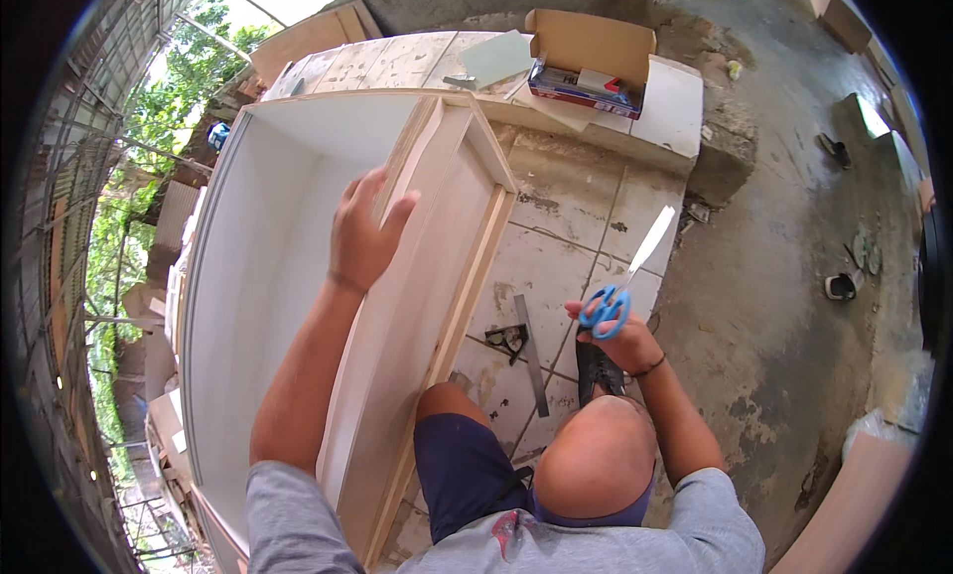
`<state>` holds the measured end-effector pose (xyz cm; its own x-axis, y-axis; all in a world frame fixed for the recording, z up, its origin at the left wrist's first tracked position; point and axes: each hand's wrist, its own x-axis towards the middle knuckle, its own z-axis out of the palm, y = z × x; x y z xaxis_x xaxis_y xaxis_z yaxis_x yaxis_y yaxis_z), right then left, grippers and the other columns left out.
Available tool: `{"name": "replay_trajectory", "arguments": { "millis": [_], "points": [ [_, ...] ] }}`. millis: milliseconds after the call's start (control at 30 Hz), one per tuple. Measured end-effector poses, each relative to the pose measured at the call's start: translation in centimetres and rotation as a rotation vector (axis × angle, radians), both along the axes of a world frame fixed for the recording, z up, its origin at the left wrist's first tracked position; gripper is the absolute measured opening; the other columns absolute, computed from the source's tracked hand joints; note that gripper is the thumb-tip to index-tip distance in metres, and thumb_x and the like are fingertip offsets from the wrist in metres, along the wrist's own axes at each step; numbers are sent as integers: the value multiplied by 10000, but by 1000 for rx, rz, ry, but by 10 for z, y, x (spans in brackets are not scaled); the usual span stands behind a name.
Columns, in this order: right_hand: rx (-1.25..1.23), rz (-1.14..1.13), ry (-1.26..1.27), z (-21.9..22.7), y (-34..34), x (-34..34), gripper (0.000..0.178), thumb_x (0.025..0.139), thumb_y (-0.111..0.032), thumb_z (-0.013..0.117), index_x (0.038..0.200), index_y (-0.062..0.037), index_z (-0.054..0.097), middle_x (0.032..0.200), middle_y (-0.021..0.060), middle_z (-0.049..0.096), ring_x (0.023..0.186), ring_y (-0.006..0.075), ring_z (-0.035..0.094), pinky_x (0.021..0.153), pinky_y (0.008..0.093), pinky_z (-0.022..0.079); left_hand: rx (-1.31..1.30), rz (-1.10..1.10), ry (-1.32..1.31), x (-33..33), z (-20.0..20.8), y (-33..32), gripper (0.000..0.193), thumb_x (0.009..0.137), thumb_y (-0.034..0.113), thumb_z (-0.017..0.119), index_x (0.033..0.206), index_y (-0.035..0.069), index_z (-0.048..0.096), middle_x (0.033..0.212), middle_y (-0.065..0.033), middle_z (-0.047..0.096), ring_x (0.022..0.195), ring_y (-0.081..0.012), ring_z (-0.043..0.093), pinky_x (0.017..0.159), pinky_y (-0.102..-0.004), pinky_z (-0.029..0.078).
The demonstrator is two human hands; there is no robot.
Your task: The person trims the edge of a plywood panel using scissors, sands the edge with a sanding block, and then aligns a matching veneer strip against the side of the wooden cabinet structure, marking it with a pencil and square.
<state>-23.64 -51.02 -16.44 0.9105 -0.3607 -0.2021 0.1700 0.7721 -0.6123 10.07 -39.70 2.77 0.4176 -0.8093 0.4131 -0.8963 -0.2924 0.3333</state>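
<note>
1. Worn white-tiled floor (556, 251) with grey concrete floor (740, 395) off to the right; greenery outside at far left.
2. Large box-shaped cabinet, white inside with raw pale-wood edges (268, 246), lies along the person's left, open side up.
3. Left hand (365, 238): over the cabinet's raw-wood side, thumb apart from the fingers, nothing seen held. Contact with the wood: can't tell.
4. Right hand (632, 348): fingers closed around the blue-plastic loop handles of metal-bladed scissors (619, 302), held above the tiles, right of the cabinet. Exact finger placement in the loops unclear.
5. Key relation: scissors' long axis slants up-right, tips facing away from both person and cabinet. Cabinet is left of the scissors, well apart, tiles between; left hand is the nearer one to it.
6. Flat grey metal strip (532, 360) on the tiles between cabinet and right hand; small black angular tool (508, 340) just beside it, left.
7. Open brown cardboard box with printed sides (593, 40) on the tiled ledge (667, 117) beyond the cabinet's far end.
</note>
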Motion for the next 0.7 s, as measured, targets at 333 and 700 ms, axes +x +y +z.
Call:
{"name": "replay_trajectory", "arguments": {
  "millis": [333,700],
  "points": [
    [-743,225,413,-45,-100,55,372,688,-97,817,1012,-42,645,861,35,648,799,140,612,760,311,495,41,163,-148,54,-39,-129,249,777,135,710,983,1,668,866,-114,645,752,-227,610,711,-343,498],
    [-831,145,313,-70,-116,66,319,700,-68,769,975,-21,615,912,116,653,823,257,644,750,339,501,3,153,53,47,-31,-128,122,810,34,661,914,-20,629,759,-81,603,627,-137,535,608,-285,463]
  ]
}}
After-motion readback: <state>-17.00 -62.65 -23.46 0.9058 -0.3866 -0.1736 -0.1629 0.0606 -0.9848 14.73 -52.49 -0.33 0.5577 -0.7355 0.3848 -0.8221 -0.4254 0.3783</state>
